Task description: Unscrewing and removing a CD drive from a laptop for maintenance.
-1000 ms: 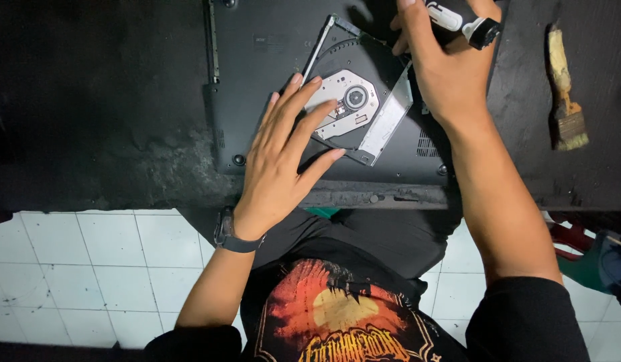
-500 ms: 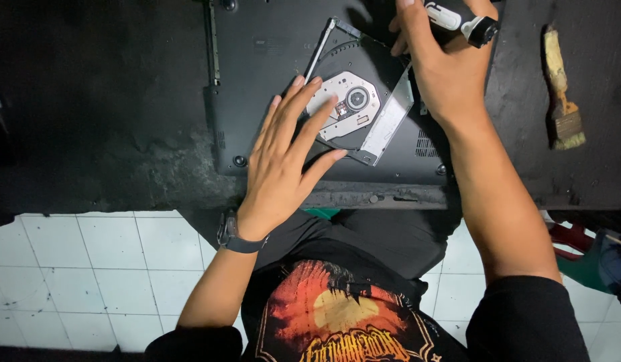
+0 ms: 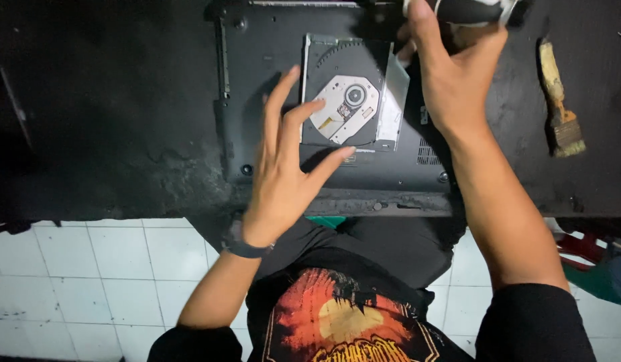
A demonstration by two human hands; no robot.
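— Left hand [image 3: 284, 175] flat, fingers spread and holding nothing, fingertips resting on the black square optical drive with its silver hub plate [image 3: 349, 102], which sits in the underside of the upturned black plastic laptop base [image 3: 270, 40] on the dark, grimy bench [image 3: 109, 121].

— And the right hand [image 3: 458, 80]?

— Clenched round a black-handled tool with a white collar [image 3: 468, 9] at the top edge; tip unseen.

— Risks?

— Drive looks loose in its bay. A careless push could skew it and jam or scratch the exposed lens. Bench grit may get in. Worn yellow-handled paintbrush [image 3: 557, 100] lies well to the right, untouched.
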